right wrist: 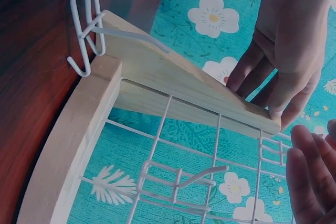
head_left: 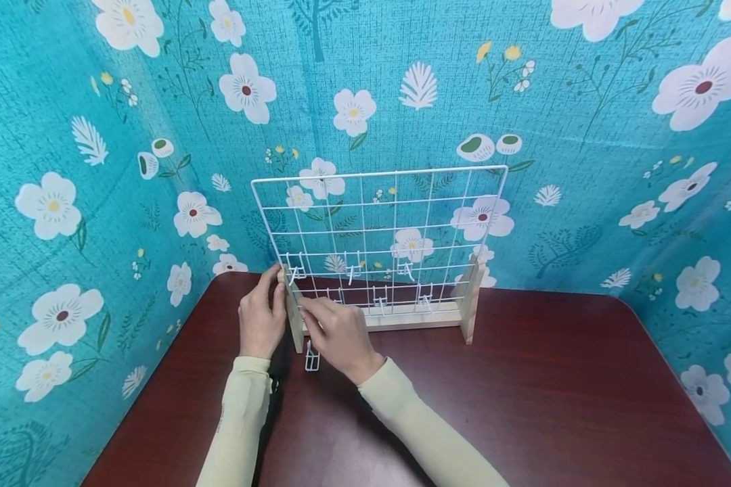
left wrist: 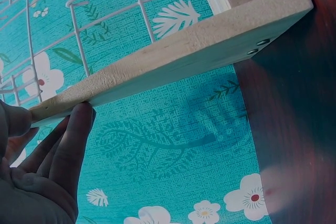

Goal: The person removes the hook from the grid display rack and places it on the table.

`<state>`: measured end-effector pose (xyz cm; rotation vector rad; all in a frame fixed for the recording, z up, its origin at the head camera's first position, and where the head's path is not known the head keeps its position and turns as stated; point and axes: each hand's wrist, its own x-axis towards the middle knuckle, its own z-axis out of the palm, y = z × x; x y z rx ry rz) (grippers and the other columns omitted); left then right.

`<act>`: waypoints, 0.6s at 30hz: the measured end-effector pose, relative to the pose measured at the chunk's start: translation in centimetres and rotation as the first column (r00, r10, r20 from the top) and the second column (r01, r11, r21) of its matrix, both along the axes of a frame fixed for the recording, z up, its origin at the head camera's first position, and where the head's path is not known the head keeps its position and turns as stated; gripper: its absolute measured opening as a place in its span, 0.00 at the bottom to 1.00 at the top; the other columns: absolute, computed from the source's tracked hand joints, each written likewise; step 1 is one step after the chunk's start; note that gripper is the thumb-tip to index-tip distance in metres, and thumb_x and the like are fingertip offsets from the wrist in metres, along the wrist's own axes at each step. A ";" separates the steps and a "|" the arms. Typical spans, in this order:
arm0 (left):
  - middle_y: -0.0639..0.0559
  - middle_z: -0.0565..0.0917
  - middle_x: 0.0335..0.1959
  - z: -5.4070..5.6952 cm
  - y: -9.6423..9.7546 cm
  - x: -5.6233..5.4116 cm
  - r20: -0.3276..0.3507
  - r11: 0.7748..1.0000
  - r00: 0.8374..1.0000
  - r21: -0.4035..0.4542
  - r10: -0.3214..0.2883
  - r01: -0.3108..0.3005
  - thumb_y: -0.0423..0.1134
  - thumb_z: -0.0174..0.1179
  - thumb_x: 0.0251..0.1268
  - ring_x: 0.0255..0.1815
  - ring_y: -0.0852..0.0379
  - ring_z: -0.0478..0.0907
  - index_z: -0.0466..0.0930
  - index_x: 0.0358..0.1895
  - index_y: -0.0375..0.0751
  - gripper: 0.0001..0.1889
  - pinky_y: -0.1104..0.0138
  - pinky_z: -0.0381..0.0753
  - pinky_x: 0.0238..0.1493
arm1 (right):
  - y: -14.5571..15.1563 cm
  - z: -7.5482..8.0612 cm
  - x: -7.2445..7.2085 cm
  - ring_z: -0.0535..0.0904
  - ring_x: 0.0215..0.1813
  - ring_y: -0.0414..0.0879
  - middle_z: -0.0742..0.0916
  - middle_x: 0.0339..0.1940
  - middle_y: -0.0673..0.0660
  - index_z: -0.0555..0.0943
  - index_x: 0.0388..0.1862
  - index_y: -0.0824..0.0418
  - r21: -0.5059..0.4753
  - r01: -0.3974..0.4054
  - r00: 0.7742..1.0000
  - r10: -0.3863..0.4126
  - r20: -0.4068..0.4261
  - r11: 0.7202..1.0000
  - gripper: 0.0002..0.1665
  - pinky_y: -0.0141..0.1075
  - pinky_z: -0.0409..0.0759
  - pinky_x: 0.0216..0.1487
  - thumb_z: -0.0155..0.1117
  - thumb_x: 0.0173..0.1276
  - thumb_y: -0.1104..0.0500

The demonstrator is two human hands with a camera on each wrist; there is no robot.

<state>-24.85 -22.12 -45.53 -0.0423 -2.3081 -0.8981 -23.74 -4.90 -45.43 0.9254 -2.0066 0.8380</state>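
A white wire grid stands upright between two wooden side supports. My left hand grips the upper end of the left support, thumb on one side and fingers on the other. Just right of that support is my right hand, its fingers near the lower left of the grid; nothing shows between them in the right wrist view. Several white wire hooks hang on the lower grid, one being a hook near my right fingers. Another hook lies loose on the table, beside the left support's foot.
A wooden crossbar joins the supports at the bottom. The right support stands on the dark red-brown table. Blue flowered cloth hangs behind and at both sides.
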 end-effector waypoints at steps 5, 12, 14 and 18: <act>0.38 0.87 0.61 -0.1 -0.1 0.1 0.016 1.000 1.000 0.001 0.000 0.000 0.37 0.59 0.79 0.51 0.37 0.88 0.76 0.72 0.48 0.22 0.42 0.84 0.59 | -0.2 0.1 0.0 0.90 0.32 0.39 0.94 0.38 0.52 0.90 0.49 0.59 -0.030 -0.010 1.000 0.011 0.015 0.999 0.10 0.28 0.82 0.28 0.68 0.73 0.61; 0.39 0.87 0.61 -0.3 -0.2 0.1 0.025 1.000 1.000 0.010 0.008 -0.008 0.39 0.59 0.79 0.51 0.38 0.88 0.76 0.72 0.50 0.22 0.43 0.84 0.60 | -0.6 0.3 0.0 0.91 0.35 0.40 0.94 0.41 0.53 0.90 0.50 0.59 -0.052 -0.014 1.000 0.015 0.014 0.999 0.10 0.28 0.83 0.29 0.68 0.73 0.61; 0.39 0.87 0.61 -0.2 -0.2 0.1 0.030 1.000 1.000 0.014 0.009 -0.009 0.39 0.59 0.78 0.51 0.38 0.88 0.76 0.72 0.51 0.22 0.44 0.84 0.60 | -0.7 0.4 -0.1 0.92 0.37 0.41 0.94 0.42 0.53 0.89 0.51 0.60 -0.059 -0.019 1.000 0.020 0.012 0.998 0.10 0.28 0.84 0.29 0.68 0.73 0.61; 0.40 0.87 0.62 0.0 -0.2 0.0 0.031 1.000 1.000 0.012 0.000 0.000 0.40 0.59 0.79 0.54 0.38 0.88 0.76 0.72 0.50 0.22 0.44 0.83 0.62 | -0.8 0.5 -0.5 0.92 0.38 0.41 0.94 0.43 0.54 0.89 0.52 0.60 -0.077 -0.020 1.000 0.020 -0.001 0.997 0.11 0.28 0.85 0.31 0.69 0.73 0.61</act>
